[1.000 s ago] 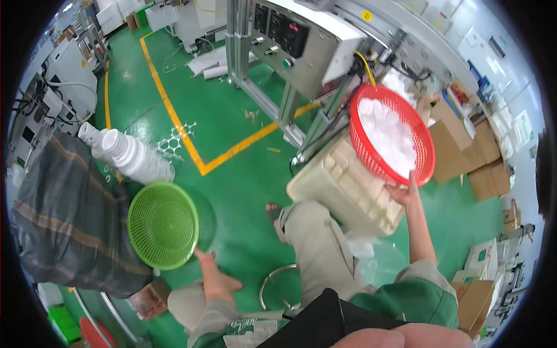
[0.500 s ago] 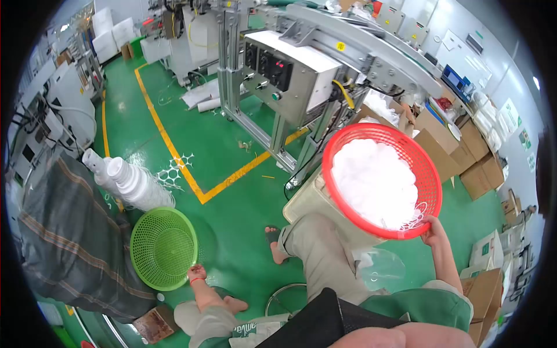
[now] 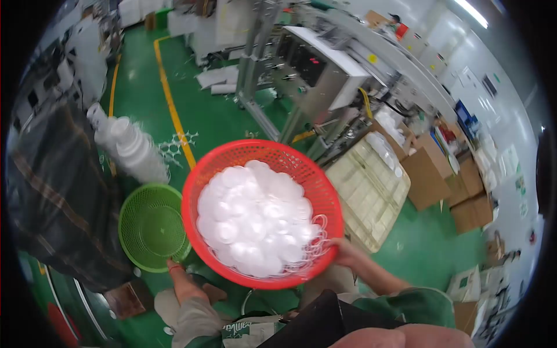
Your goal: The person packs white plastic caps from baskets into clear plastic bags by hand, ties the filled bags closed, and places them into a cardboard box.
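Red basket (image 3: 318,191), white discs (image 3: 255,223) inside, right hand (image 3: 347,253) gripping it, left hand (image 3: 177,271) at green basket (image 3: 132,232), grip unclear

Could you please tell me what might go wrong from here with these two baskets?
Only the right hand is visible gripping the red basket, at one side of its rim, so it could tip and spill the white discs.
The thin white rings bunched near that hand might snag or slip over the rim.
The left hand is at the green basket, so it may be slow to steady the red one.
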`<state>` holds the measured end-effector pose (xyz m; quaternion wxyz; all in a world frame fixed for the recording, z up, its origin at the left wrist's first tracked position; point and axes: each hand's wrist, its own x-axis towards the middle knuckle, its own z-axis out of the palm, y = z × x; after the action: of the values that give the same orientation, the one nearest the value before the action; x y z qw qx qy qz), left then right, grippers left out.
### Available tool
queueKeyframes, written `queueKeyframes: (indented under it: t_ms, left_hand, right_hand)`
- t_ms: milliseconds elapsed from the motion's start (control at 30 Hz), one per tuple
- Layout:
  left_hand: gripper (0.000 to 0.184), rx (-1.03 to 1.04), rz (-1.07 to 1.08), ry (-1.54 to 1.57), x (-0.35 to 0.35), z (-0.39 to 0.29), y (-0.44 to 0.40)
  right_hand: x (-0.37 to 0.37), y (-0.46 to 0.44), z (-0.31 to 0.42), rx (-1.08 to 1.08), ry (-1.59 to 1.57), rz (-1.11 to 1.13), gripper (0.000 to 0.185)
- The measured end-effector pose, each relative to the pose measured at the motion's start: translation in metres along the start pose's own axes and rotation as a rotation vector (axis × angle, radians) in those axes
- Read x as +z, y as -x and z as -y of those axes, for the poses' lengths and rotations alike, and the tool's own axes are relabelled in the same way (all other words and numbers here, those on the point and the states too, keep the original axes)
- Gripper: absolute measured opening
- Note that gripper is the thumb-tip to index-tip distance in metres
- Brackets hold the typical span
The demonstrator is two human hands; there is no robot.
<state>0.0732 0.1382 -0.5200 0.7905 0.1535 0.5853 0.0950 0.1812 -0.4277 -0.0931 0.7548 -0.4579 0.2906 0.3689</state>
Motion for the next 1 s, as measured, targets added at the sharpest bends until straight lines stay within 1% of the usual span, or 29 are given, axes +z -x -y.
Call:
queueKeyframes:
  t_ms: [33,67,100,133,167,200,233,267,300,333,367,400,433,467,500,533,567,600,667,700,733,767,800,833,867,900,933,967,1000]
  left_hand:
    - [0.061,0.036,0.108,0.028,-0.009,0.007,0.003]
    - [0.062,0.005,0.134,0.111,-0.015,0.012,-0.004]
    - [0.064,-0.009,0.197,0.039,-0.026,0.014,-0.016]
    - [0.068,0.034,0.107,0.052,-0.034,0.017,-0.03]
    - [0.068,0.029,0.054,0.062,-0.008,0.023,0.017]
    - [0.063,-0.024,-0.293,-0.223,0.034,0.0,0.087]
    - [0.055,-0.021,-0.297,-0.175,0.035,-0.006,0.086]
    - [0.047,-0.01,-0.297,-0.129,0.027,-0.009,0.079]
    - [0.039,-0.015,-0.278,-0.018,0.001,-0.015,0.027]
    - [0.032,-0.013,-0.245,0.088,-0.02,-0.03,-0.016]
    - [0.031,0.111,-0.183,0.124,-0.016,-0.045,-0.002]
    - [0.03,0.13,-0.198,0.102,-0.009,-0.062,0.021]
    - [0.03,0.152,-0.212,0.077,-0.003,-0.078,0.042]
    - [0.032,0.123,-0.214,0.072,-0.006,-0.091,0.057]
    - [0.033,0.141,-0.22,0.046,-0.014,-0.097,0.072]
    - [0.034,0.154,-0.225,0.011,-0.02,-0.1,0.087]
    - [0.033,0.204,-0.179,0.025,-0.016,-0.096,0.111]
    - [0.032,0.249,-0.127,0.046,-0.01,-0.088,0.135]
    - [0.032,0.127,-0.101,0.08,-0.008,-0.084,0.156]
    - [0.031,0.09,-0.112,0.059,0.004,-0.073,0.179]
    - [0.031,0.045,-0.136,0.031,0.006,-0.058,0.208]
    - [0.028,0.081,-0.011,-0.048,-0.004,-0.044,0.21]
    - [0.027,0.093,0.042,-0.11,0.005,-0.031,0.229]
    - [0.025,0.106,0.091,-0.169,0.014,-0.013,0.257]
    - [0.022,0.137,0.076,-0.245,0.028,-0.001,0.281]
    - [0.025,0.223,0.115,-0.355,0.049,0.012,0.317]
    - [0.028,0.311,0.152,-0.466,0.069,0.022,0.352]
    - [0.033,0.385,0.182,-0.592,0.082,0.028,0.37]
    - [0.033,0.442,0.214,-0.712,0.101,0.037,0.394]
  right_hand:
    - [0.01,-0.043,-0.02,0.025,-0.01,0.028,0.041]
    - [0.02,-0.084,-0.039,0.007,-0.043,0.103,0.04]
    - [0.024,-0.127,-0.058,0.004,-0.084,0.14,0.04]
    - [0.013,-0.172,-0.082,-0.014,-0.076,0.121,0.04]
    - [0.034,-0.186,-0.091,-0.054,-0.085,0.021,0.039]
    - [0.02,-0.221,-0.105,-0.034,-0.083,-0.015,0.039]
    - [0.004,-0.255,-0.117,0.045,-0.112,-0.019,0.038]
    - [0.016,-0.257,-0.115,0.044,-0.09,-0.092,0.036]
    - [0.026,-0.257,-0.113,0.015,-0.09,-0.075,0.036]
    - [0.018,-0.269,-0.115,0.052,-0.065,-0.081,0.035]
    - [0.001,-0.287,-0.119,0.083,-0.046,-0.082,0.034]
    - [-0.012,-0.298,-0.121,0.179,0.012,-0.048,0.033]
    - [-0.026,-0.319,-0.134,0.16,-0.013,-0.059,0.031]
    - [-0.034,-0.338,-0.15,0.138,-0.041,-0.074,0.03]
    - [-0.026,-0.343,-0.164,0.113,-0.116,-0.185,0.028]
    - [-0.018,-0.345,-0.18,0.131,-0.13,-0.202,0.028]
    - [-0.018,-0.349,-0.191,0.145,-0.143,-0.223,0.028]
    - [-0.035,-0.363,-0.213,0.226,-0.09,-0.151,0.045]
    - [-0.02,-0.35,-0.213,0.427,0.268,-0.08,0.071]
    - [-0.008,-0.341,-0.209,0.64,0.352,-0.077,0.087]
    - [0.0,-0.338,-0.213,0.598,0.368,-0.101,0.089]
    - [0.007,-0.339,-0.206,0.545,0.385,-0.132,0.091]
    - [0.019,-0.326,-0.178,0.352,0.103,0.081,0.092]
    - [0.032,-0.295,-0.141,0.153,-0.171,0.293,0.095]
    - [0.06,-0.23,-0.085,0.047,-0.209,0.324,0.097]
    - [0.082,-0.177,-0.036,-0.055,-0.247,0.356,0.1]
    - [0.067,-0.167,-0.013,-0.084,-0.182,0.346,0.101]
    - [0.067,-0.109,0.02,-0.222,-0.078,0.487,0.09]
    - [0.036,-0.098,0.029,-0.285,0.095,0.388,0.076]
